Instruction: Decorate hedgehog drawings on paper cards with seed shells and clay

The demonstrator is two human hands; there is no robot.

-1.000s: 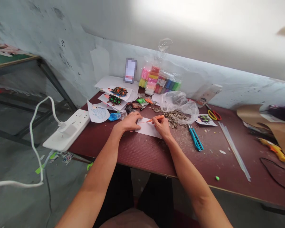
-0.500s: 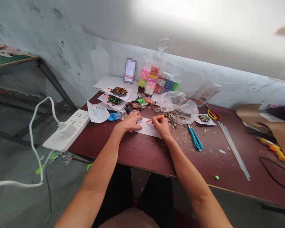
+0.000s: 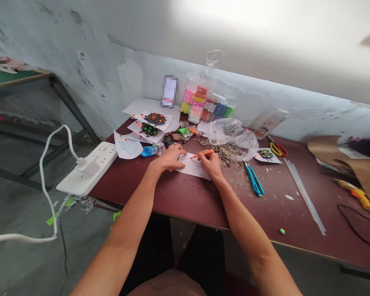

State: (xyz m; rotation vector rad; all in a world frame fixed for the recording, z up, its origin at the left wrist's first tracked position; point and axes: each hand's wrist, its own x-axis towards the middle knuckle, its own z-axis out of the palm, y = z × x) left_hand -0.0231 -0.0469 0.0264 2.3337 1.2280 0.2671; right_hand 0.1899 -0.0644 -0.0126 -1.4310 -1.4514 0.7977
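A small sheet of white paper point(image 3: 193, 169) lies on the dark red table point(image 3: 185, 197) in front of me. My left hand point(image 3: 172, 158) rests on its left side with fingers spread. In my right hand point(image 3: 211, 164) is an orange marker point(image 3: 205, 153), its tip at the paper near a short orange line. Striped sunflower seeds point(image 3: 225, 154) are heaped just beyond my right hand, partly under a clear plastic bag point(image 3: 231, 133). Bags of coloured clay, one of them blue point(image 3: 148, 151), lie beyond my left hand.
Hedgehog pictures point(image 3: 156, 119) and a blue drawing point(image 3: 128, 146) lie at the left, by a white power strip point(image 3: 86, 168). Clay packs point(image 3: 203, 105) stand against the wall. Rightward are a teal cutter point(image 3: 254, 179), scissors point(image 3: 278, 149), glue sticks point(image 3: 305, 197) and a yellow glue gun point(image 3: 359, 195).
The whole view has shifted very slightly. Both hands and the marker hold almost the same place on the paper.
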